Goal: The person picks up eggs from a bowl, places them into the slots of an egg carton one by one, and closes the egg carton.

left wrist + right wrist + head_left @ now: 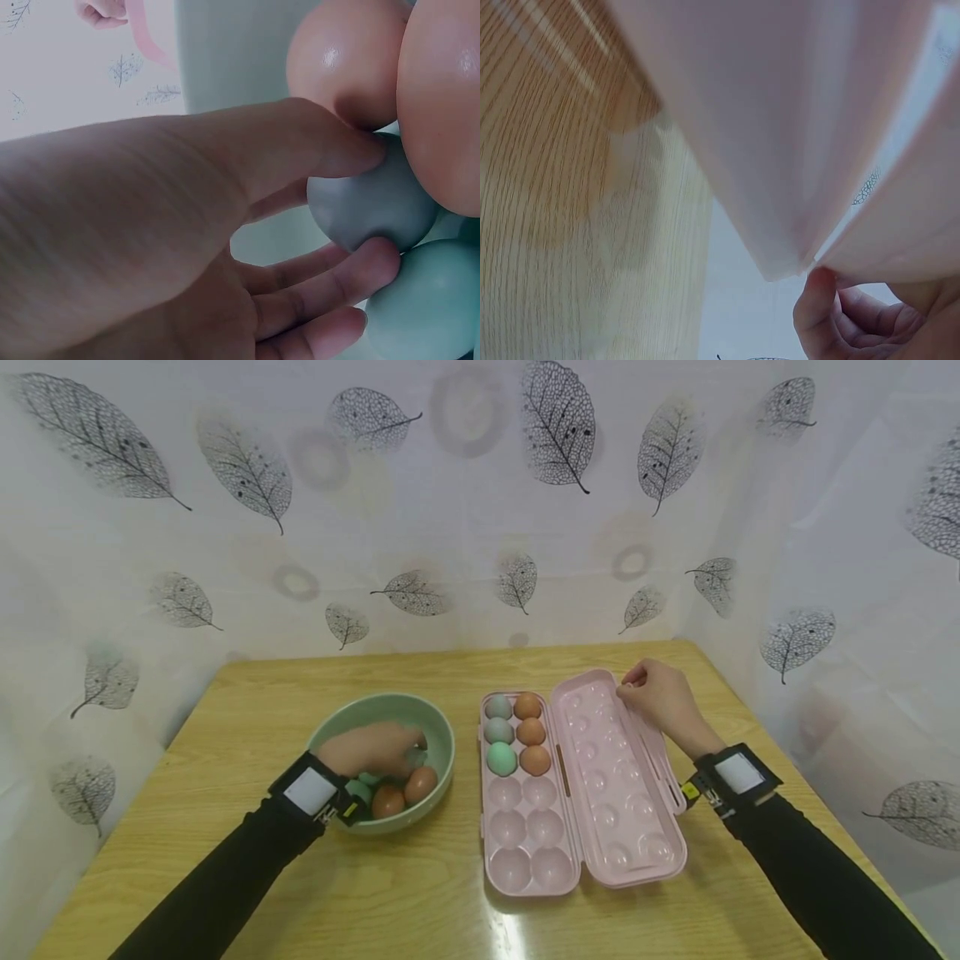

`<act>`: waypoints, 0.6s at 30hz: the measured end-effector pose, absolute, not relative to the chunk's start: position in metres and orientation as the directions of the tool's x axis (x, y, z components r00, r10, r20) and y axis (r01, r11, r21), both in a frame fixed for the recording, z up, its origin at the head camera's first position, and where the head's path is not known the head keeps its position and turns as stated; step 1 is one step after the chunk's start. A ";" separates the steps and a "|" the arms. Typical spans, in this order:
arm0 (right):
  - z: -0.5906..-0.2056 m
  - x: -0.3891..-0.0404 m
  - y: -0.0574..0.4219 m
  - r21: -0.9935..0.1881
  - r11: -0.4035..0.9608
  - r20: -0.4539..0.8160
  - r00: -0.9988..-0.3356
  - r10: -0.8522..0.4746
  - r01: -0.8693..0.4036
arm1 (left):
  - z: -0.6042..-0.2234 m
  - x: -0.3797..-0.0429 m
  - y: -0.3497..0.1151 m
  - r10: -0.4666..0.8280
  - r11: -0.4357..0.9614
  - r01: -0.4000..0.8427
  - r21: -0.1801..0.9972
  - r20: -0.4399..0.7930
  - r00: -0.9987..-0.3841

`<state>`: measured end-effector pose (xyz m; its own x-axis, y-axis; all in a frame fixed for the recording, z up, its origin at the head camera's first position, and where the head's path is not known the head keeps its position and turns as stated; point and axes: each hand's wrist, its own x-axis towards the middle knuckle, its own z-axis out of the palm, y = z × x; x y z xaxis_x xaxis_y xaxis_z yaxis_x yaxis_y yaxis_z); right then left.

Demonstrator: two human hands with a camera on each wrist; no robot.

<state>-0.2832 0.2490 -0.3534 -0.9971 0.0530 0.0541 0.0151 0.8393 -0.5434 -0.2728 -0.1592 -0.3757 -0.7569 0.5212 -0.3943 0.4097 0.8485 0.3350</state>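
1. A leaf-print sheet [465,539] hung behind the wooden desk [405,897]; the green bowl [439,735] sat left, the open pink carton [527,827] to its right.
2. The left hand [375,750] pinched a grey-blue egg [367,202] inside the bowl, between thumb and finger; the right hand [663,697] pinched the far right edge of the carton's lid [591,777].
3. The egg seemed light, smooth and probably fragile; its widest part offered the safest gentle hold.
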 end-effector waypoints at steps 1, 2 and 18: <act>-0.353 -0.283 0.249 -0.544 0.839 0.054 -0.997 0.054 0.016 | -0.376 -0.273 -0.159 0.516 0.853 0.407 0.328 -0.400 -0.758; -0.353 -0.283 0.249 -0.545 0.839 0.054 -0.997 0.054 0.016 | -0.376 -0.272 -0.159 0.512 0.855 0.407 0.321 -0.404 -0.758; -0.355 -0.283 0.251 -0.548 0.836 0.065 -0.997 0.052 0.007 | -0.372 -0.269 -0.155 0.513 0.853 0.403 0.331 -0.390 -0.765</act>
